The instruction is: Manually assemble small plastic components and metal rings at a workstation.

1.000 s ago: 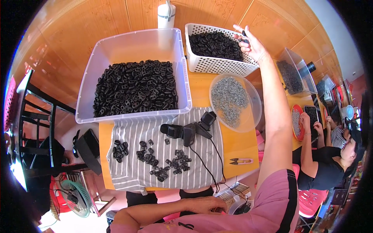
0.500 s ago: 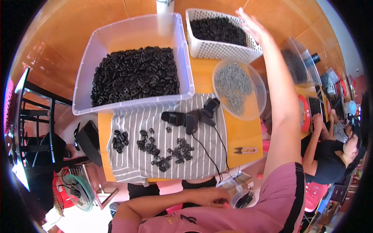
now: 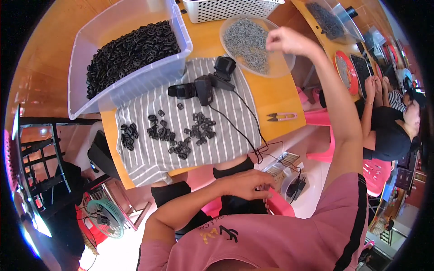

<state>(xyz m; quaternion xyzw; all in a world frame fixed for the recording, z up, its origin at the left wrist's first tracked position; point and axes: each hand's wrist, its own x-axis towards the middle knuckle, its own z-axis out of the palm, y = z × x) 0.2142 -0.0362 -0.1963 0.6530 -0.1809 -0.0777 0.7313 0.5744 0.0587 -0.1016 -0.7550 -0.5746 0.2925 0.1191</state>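
Note:
My right hand (image 3: 289, 41) hangs over the right side of a round clear tray (image 3: 285, 67). Its fingers are bent and drawn together; anything between them is too small to make out. Many small grey metal pieces, looking like springs (image 3: 246, 38), lie in that tray. Low over my lap, my left hand (image 3: 247, 184) is curled closed, and its palm is hidden. Small black plastic pieces with holes, like cord locks (image 3: 201, 128), lie in several loose piles on a grey striped cloth (image 3: 226, 144). Black strapped devices (image 3: 203, 90) with cables rest behind them.
A big clear bin (image 3: 183, 45) of black pieces stands at the far left, and a white perforated basket (image 3: 212, 11) at the back. Pink-handled thread snips (image 3: 282, 117) lie at the table's right edge. A person in black (image 3: 391, 131) works at another table on the right.
My right hand has come back from the white basket to above the round tray, its fingers drawing together. My left hand stays low and curled. The whole view has shifted and turned.

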